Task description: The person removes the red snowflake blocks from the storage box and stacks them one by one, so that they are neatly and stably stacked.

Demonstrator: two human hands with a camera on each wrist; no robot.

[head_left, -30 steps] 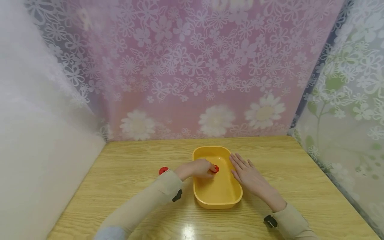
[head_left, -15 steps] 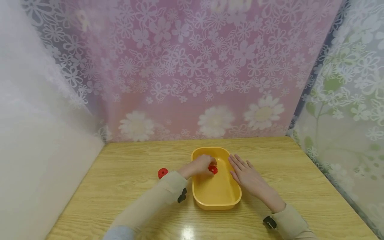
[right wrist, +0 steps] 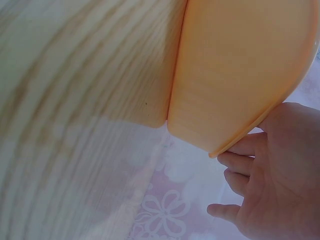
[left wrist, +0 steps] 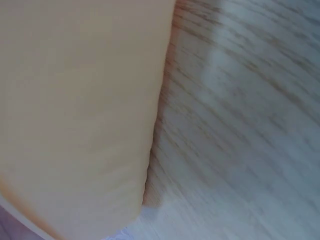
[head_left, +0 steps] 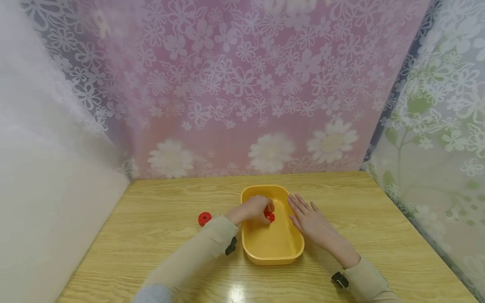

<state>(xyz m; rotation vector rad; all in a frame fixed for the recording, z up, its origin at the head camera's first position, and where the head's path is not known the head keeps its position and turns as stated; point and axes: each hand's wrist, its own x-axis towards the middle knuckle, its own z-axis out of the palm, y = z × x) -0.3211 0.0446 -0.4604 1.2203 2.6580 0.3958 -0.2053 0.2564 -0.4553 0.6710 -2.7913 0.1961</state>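
Note:
A yellow rectangular plastic basin [head_left: 273,244] with rounded corners stands on the wooden table. Inside it, my left hand [head_left: 254,209] has its thumb and fingers curled round a small red round piece [head_left: 270,216], which the hand partly covers. My right hand [head_left: 311,221] lies along the basin's right side, its fingers straight against the rim. The right wrist view also shows the right hand [right wrist: 282,175] with fingertips at the rim. In the left wrist view the basin's outer wall [left wrist: 80,120] fills the left side, and the left hand is hidden.
A red disc [head_left: 204,218] with a dark hole in its middle lies on the wooden table [head_left: 159,235], left of the basin near the left sleeve. A flowered pink curtain [head_left: 227,105] hangs behind the table, with pale sheets at both sides.
My left hand has drawn back slightly to the left in the basin and its fingers have bent more round the red piece, which moved slightly left. My right hand keeps its place.

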